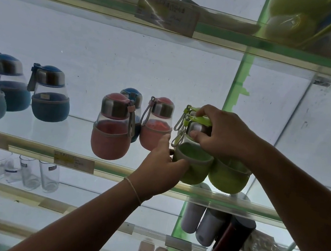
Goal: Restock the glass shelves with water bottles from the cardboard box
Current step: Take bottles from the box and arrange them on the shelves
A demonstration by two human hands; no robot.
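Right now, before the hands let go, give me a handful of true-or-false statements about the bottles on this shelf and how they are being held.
1. The right hand grips the cap of a green bottle. True.
2. The left hand hangs free of the bottles. False: it touches that bottle's green sleeve.
3. Pink bottles stand left of the green ones. True.
4. The blue bottles stand right of the green ones. False: they stand far left.
5. Clear drinking glasses stand on the shelf below. True.
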